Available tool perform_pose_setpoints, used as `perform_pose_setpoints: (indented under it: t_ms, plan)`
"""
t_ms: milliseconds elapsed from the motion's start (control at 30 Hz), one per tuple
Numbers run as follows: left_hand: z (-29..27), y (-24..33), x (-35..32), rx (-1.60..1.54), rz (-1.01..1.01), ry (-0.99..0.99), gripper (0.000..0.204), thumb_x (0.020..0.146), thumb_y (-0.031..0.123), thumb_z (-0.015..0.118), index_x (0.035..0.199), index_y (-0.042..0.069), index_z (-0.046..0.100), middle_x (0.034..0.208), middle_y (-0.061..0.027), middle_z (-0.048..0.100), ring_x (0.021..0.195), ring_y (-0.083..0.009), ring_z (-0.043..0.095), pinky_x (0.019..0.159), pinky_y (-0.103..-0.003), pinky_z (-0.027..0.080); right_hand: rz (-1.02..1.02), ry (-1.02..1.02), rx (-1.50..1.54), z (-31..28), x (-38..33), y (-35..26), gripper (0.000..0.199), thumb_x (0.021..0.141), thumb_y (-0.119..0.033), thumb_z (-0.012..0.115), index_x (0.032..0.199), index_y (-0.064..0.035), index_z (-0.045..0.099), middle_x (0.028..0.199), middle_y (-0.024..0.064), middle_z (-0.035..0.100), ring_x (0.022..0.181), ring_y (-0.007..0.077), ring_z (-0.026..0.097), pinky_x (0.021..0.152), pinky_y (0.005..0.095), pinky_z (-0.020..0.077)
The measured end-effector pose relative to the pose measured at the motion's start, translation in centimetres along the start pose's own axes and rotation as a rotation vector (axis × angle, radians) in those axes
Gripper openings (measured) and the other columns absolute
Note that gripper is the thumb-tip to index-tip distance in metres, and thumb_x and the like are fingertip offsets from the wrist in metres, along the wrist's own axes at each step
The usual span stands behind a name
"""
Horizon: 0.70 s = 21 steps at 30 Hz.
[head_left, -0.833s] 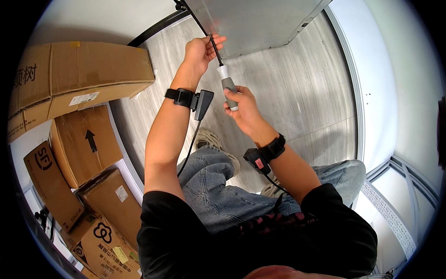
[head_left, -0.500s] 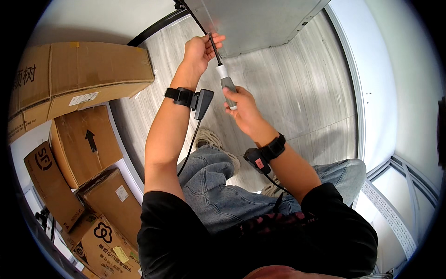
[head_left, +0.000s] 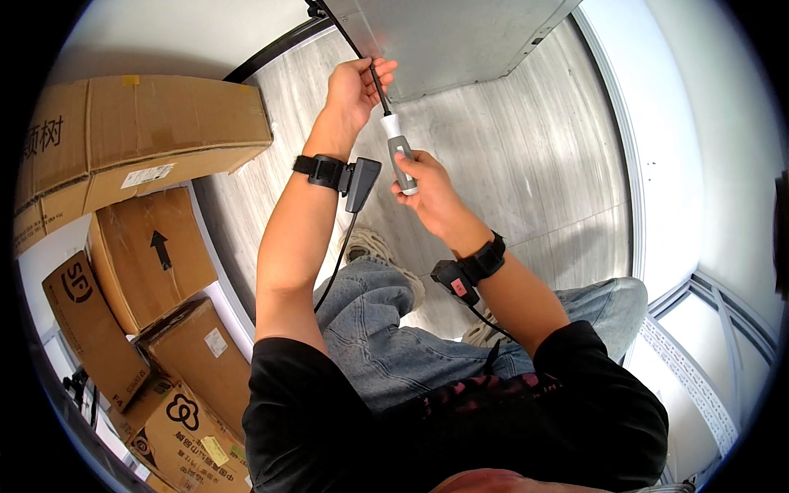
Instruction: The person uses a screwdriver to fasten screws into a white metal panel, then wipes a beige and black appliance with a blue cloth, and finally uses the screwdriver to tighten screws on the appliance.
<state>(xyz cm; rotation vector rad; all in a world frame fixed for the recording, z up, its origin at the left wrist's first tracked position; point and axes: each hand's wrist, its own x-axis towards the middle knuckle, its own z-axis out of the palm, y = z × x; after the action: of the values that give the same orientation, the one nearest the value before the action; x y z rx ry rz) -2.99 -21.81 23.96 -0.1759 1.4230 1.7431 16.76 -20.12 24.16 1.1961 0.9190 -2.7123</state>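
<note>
The screwdriver (head_left: 402,163) is held in the air in front of the cabinet (head_left: 468,41), its grey-and-white handle toward the person and its dark shaft (head_left: 380,92) slanting up and slightly left to the cabinet's lower left edge. Whether the tip sits in a screw is too small to tell.

The right hand (head_left: 427,187) is closed round the handle, thumb laid along its upper side and fingers wrapped beneath. The left hand (head_left: 355,89) is at the far end of the shaft, near the cabinet edge, fingers loosely curled and reaching past the shaft on its right; I cannot tell whether they pinch it.

Each wrist wears a black strap with a small box-shaped device; the left device (head_left: 362,185) has a cable (head_left: 337,263) running down to the lap. Below are the jeans (head_left: 370,337), a pale shoe (head_left: 370,244) and the black shirt (head_left: 501,435).

The cabinet is grey metal and stands over a pale wood-look floor (head_left: 509,156). At left, a long carton (head_left: 185,115) lies above a group of smaller cartons (head_left: 177,226), one marked with an arrow. At right are a white wall (head_left: 666,140) and, lower down, a metal frame (head_left: 690,382).
</note>
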Motion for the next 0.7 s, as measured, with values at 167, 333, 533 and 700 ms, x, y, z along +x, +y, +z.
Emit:
perform_pose_setpoints:
  t_ms: [167,333,533,700]
  plan:
    - [0.1,0.0,0.0,0.016,-0.009,0.014,0.023,0.095,0.014,0.038,0.102,0.001,0.055,0.098,-0.0110,0.069,0.074,-0.0164,0.061,0.067,-0.027,0.047,-0.086,-0.013,-0.106,-0.7,0.1,0.3,0.039,0.092,-0.035,0.058,0.111,-0.0042,0.045,0.086,0.0052,0.056,0.070,0.0128,0.056,0.062,0.0270,0.0417]
    - [0.3,0.3,-0.2,0.031,-0.019,0.049,0.022,0.096,0.015,0.037,0.102,0.003,0.055,0.097,-0.0099,0.068,0.072,-0.0167,0.059,0.067,-0.028,0.046,-0.137,-0.038,-0.210,-0.9,-0.4,0.5,0.035,0.096,-0.034,0.052,0.112,-0.0034,0.045,0.088,0.0073,0.059,0.072,0.0138,0.059,0.062,0.0279,0.0434]
    - [0.7,-0.9,-0.2,0.024,0.047,0.059,0.021,0.096,0.016,0.040,0.106,0.003,0.055,0.098,-0.0097,0.068,0.075,-0.0156,0.059,0.069,-0.028,0.047,-0.135,-0.059,-0.240,-3.5,-1.3,2.0,0.033,0.098,-0.031,0.048,0.114,-0.0028,0.043,0.093,0.0092,0.061,0.074,0.0140,0.061,0.062,0.0273,0.0453]
    - [2.7,-2.3,-1.5,0.064,0.112,0.057,0.026,0.096,0.017,0.043,0.116,0.001,0.051,0.105,-0.0112,0.065,0.080,-0.0177,0.061,0.071,-0.027,0.051,-0.140,-0.059,-0.225,-6.8,-3.1,0.6,0.031,0.098,-0.030,0.048,0.113,-0.0025,0.043,0.094,0.0095,0.061,0.074,0.0144,0.061,0.063,0.0280,0.0461]
